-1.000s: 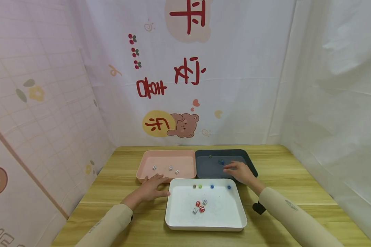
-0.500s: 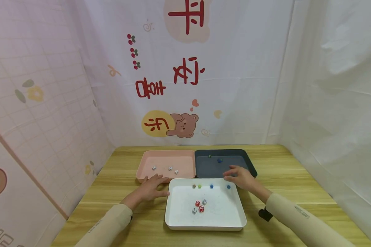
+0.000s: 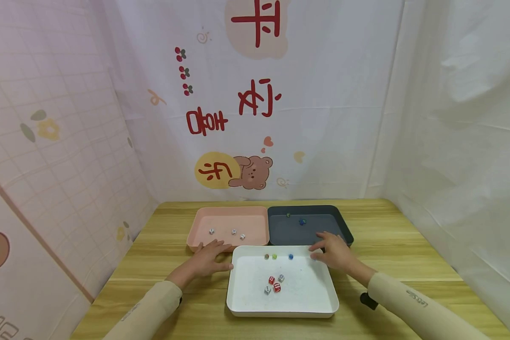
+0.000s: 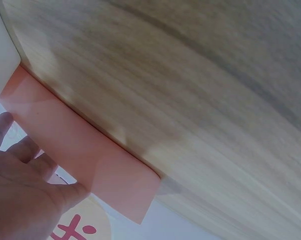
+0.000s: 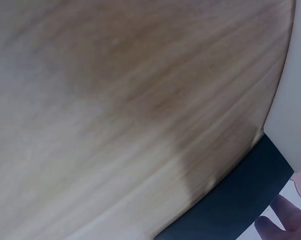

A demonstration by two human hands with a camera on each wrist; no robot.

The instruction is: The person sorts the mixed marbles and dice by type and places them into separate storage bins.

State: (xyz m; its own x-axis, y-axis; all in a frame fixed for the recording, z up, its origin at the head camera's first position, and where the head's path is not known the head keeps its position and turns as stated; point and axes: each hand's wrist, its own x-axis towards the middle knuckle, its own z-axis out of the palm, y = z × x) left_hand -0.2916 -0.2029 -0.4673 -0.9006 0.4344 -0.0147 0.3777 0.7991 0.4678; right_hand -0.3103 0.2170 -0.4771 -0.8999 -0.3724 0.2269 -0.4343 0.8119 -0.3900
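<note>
My left hand lies with spread fingers at the near edge of the pink tray, beside the white tray's left corner; the left wrist view shows its fingers at that tray's rim. Over the far right corner of the white tray is my right hand, thumb and forefinger apart above a small blue marble that they partly hide. Along the same far side lie a brown marble, a green marble and another blue marble. Red dice and white dice sit mid-tray.
White dice lie in the pink tray. A dark blue-grey tray touches its right side and holds a few small marbles. All three trays stand on a wood-grain table, with white cloth hanging behind.
My right hand has drawn back from over the dark tray to the white tray's far right corner and lowered over the blue marble. A blue marble lies in the dark tray. My left hand stays put.
</note>
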